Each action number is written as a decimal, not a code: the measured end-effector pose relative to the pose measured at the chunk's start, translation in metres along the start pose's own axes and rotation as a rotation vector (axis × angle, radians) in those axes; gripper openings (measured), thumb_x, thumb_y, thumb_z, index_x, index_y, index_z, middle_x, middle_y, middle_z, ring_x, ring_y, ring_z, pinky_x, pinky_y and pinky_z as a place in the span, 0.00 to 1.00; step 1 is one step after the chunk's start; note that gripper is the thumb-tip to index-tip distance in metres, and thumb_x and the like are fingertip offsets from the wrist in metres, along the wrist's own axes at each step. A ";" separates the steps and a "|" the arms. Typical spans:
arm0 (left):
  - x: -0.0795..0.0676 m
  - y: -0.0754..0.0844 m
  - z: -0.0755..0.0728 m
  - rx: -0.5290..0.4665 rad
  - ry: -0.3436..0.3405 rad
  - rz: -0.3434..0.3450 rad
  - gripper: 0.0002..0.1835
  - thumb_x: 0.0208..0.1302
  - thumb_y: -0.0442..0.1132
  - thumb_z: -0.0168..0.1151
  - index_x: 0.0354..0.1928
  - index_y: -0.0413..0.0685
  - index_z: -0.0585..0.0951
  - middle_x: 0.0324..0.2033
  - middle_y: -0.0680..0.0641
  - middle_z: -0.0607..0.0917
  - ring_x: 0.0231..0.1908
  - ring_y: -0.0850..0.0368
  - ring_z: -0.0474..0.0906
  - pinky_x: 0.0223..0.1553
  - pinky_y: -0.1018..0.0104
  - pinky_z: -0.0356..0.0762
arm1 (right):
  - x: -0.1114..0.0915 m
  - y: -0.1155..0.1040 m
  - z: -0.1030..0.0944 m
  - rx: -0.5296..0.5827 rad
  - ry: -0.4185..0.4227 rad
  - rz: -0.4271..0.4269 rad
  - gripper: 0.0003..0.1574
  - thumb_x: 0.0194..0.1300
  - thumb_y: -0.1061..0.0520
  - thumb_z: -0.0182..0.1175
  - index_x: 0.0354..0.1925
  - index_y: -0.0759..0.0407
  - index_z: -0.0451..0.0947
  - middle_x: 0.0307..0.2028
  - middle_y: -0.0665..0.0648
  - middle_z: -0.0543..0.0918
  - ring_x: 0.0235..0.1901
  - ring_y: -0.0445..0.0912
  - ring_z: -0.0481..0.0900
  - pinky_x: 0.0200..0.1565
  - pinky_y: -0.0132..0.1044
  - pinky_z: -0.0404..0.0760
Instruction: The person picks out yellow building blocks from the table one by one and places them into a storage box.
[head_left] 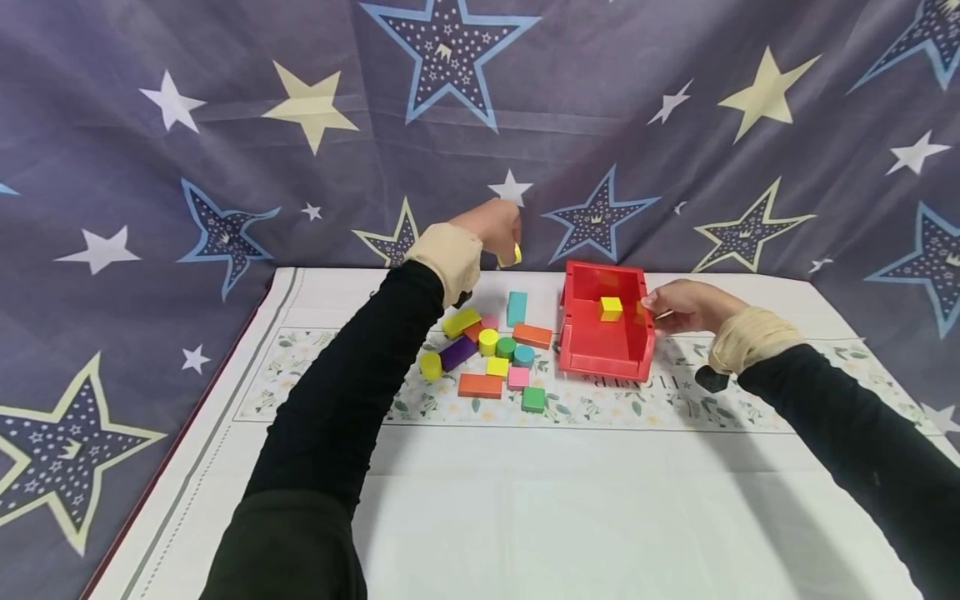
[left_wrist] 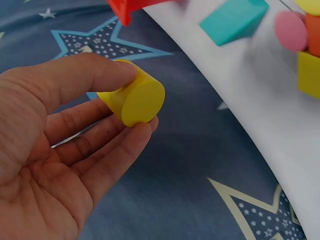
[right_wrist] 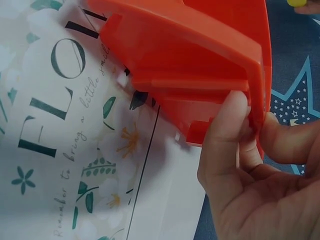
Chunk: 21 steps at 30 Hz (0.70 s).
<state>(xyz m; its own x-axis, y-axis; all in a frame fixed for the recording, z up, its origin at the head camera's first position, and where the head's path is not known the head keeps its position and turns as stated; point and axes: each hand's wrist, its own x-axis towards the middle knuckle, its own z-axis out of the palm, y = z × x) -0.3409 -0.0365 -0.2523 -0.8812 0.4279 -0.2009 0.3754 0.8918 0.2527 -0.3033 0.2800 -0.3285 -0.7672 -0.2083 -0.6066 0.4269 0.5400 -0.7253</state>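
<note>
My left hand (head_left: 492,227) is raised near the table's far edge, left of the red bin. Between its thumb and fingers it pinches a yellow cylinder block (left_wrist: 142,102), seen closely in the left wrist view. My right hand (head_left: 692,306) grips the right wall of the red plastic bin (head_left: 604,364), thumb on one side and fingers on the other, as the right wrist view shows. Inside the bin lies a yellow cube (head_left: 610,309). Below the left hand, loose blocks lie in a cluster, among them a purple block (head_left: 457,353) and a teal block (head_left: 517,308).
More blocks lie left of the bin: an orange block (head_left: 480,386), a green cube (head_left: 533,400), a pink cube (head_left: 518,378) and several others. A white cloth with a floral printed band covers the table (head_left: 570,508). Behind it hangs a star-patterned curtain (head_left: 247,158).
</note>
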 end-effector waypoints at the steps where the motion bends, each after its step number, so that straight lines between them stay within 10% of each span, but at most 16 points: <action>1: 0.001 0.003 -0.001 0.001 0.004 0.006 0.17 0.58 0.33 0.70 0.51 0.41 0.85 0.52 0.45 0.86 0.51 0.51 0.81 0.54 0.59 0.81 | 0.000 0.000 0.000 0.004 -0.003 -0.001 0.07 0.78 0.62 0.46 0.48 0.64 0.69 0.34 0.51 0.77 0.31 0.41 0.77 0.38 0.30 0.84; 21: 0.013 0.057 -0.004 0.010 0.024 0.067 0.11 0.59 0.33 0.69 0.45 0.43 0.85 0.45 0.48 0.86 0.42 0.57 0.78 0.46 0.66 0.80 | 0.002 0.000 -0.001 0.023 -0.001 -0.004 0.07 0.76 0.64 0.45 0.42 0.60 0.71 0.32 0.50 0.76 0.32 0.42 0.76 0.37 0.30 0.84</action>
<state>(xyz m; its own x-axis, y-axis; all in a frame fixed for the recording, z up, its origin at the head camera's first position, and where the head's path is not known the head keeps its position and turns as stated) -0.3323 0.0189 -0.2367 -0.8607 0.4828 -0.1613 0.4362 0.8629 0.2552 -0.3048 0.2806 -0.3296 -0.7684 -0.2112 -0.6040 0.4348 0.5201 -0.7351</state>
